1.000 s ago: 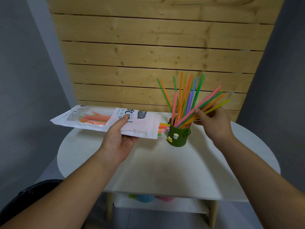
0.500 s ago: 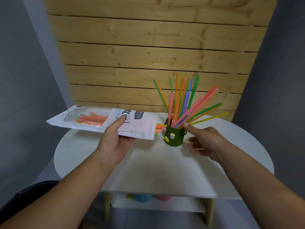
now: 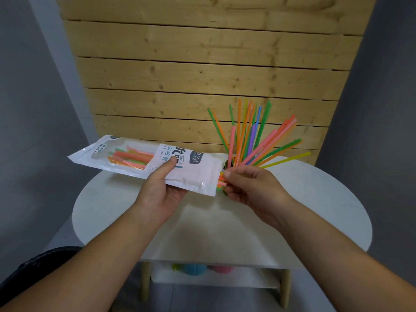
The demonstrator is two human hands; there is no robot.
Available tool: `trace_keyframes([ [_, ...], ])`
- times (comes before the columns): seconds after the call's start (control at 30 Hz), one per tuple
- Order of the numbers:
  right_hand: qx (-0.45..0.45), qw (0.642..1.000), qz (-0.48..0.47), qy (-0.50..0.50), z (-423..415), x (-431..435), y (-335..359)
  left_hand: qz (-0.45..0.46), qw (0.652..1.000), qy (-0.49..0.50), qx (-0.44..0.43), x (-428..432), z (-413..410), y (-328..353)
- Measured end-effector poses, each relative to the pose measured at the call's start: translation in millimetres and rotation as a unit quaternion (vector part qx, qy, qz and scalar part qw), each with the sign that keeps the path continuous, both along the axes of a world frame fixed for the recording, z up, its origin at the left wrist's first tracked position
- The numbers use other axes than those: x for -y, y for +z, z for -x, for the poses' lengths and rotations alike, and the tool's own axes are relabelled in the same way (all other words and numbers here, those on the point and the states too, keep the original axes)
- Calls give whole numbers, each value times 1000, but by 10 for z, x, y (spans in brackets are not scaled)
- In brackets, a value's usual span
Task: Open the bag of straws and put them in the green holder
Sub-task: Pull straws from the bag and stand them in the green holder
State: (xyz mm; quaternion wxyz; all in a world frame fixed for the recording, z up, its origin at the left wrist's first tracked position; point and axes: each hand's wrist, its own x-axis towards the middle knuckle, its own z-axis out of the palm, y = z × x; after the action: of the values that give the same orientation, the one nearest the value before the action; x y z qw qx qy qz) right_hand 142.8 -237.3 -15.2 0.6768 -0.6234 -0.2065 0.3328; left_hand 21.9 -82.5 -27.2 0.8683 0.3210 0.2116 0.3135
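Observation:
My left hand [image 3: 161,190] holds a white straw bag [image 3: 135,162] level above the table, its open mouth pointing right. Several coloured straws show through the bag's window, and their ends [image 3: 221,178] stick out of the mouth. My right hand [image 3: 249,188] is at that mouth, thumb and fingertips closing around the protruding straw ends. Behind this hand stands the green holder [image 3: 225,164], almost wholly hidden. Several coloured straws [image 3: 249,140] fan up and to the right out of the holder.
The round white table [image 3: 315,210] stands against a wooden slat wall [image 3: 202,75]. A lower shelf [image 3: 213,278] holds blue, pink and green objects. Grey walls flank both sides. A dark object [image 3: 40,262] lies at the lower left.
My right hand let go of straws dropped into the holder, came down and swung left to the bag's mouth, now pinching the protruding straw ends. The left hand kept the bag steady.

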Motion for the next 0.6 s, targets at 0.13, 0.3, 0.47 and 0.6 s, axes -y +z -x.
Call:
trace_keyframes([
  [0.13, 10, 1000, 1, -23, 4, -5, 27, 4, 1000, 3, 2, -11, 12, 11],
  [0.3, 47, 997, -17, -53, -43, 59, 79, 20, 1000, 10, 7, -25, 22, 14],
  [0.47, 78, 994, -20, -79, -112, 127, 121, 53, 998, 25, 19, -62, 40, 19],
  [0.6, 44, 995, -20, -85, -163, 164, 110, 66, 997, 39, 25, -96, 68, 34],
])
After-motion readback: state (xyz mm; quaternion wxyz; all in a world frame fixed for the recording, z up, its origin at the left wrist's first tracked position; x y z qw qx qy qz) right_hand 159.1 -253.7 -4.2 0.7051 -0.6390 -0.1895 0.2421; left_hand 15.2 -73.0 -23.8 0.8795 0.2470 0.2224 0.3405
